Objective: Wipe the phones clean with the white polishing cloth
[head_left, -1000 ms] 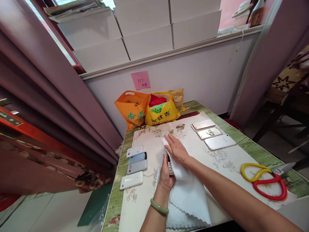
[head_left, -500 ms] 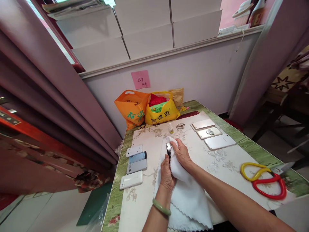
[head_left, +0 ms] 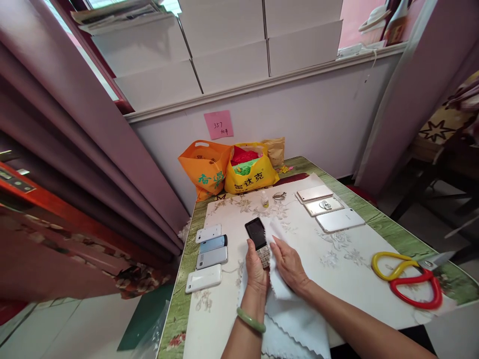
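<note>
1. Work in hand: keypad phone [head_left: 258,238] held face up between the two hands, over the near-middle part of the white table cover [head_left: 230,319]. Screen and most of the keys show.
2. Left hand [head_left: 256,271]: closed around the phone's lower left side, thumb along the edge beside the keys. Green bangle [head_left: 250,320] on that wrist.
3. Right hand [head_left: 290,264]: thumb and fingers gripping a bunched fold of white cloth [head_left: 299,324]. Its scalloped edge runs along the phone's right side; cannot tell whether it presses there. The rest drapes down toward the near table edge.
4. Step, my reading: wiping the phone, caught with the cloth off its face.
5. Another pass would call for a steady left grip, the fold laid flat over screen or keys, light pressure. Doing the back would need the phone turned. Loose cloth could snag under the wrist.
6. Around: four phones [head_left: 212,258] in a column to the left, three phones [head_left: 340,220] to the right, scissors [head_left: 424,271] farther right. Small bottle [head_left: 265,200] and glasses [head_left: 279,196] lie beyond the hands.
</note>
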Action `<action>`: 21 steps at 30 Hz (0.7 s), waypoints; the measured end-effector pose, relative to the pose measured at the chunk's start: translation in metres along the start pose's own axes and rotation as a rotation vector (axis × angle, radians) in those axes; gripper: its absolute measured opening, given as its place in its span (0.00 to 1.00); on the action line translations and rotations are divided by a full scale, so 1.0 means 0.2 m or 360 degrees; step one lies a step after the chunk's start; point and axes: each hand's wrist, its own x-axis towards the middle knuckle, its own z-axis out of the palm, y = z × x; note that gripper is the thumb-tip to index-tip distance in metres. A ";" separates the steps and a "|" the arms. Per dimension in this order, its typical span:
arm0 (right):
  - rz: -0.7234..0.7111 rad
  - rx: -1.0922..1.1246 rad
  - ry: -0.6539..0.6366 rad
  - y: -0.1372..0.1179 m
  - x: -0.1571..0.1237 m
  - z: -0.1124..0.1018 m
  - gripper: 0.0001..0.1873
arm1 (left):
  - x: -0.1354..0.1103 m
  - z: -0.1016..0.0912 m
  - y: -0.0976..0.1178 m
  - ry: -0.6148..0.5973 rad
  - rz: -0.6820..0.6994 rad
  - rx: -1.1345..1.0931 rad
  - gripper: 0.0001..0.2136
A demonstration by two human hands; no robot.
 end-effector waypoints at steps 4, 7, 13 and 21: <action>0.0296 0.0294 0.0395 -0.04 0.15 -0.14 0.30 | 0.02 0.01 0.00 -0.0164 -0.0307 -0.0243 0.24; 0.0343 0.0537 0.0485 -0.09 0.28 -0.16 0.33 | 0.00 0.02 0.01 -0.0220 -0.0394 -0.0196 0.23; 0.0231 0.0689 0.0103 -0.13 0.29 -0.01 0.26 | -0.03 0.03 0.02 -0.0236 -0.0137 0.0064 0.21; 0.0218 -0.0075 0.0021 -0.09 0.15 0.05 0.22 | 0.00 0.01 0.00 -0.0131 -0.0092 0.0039 0.20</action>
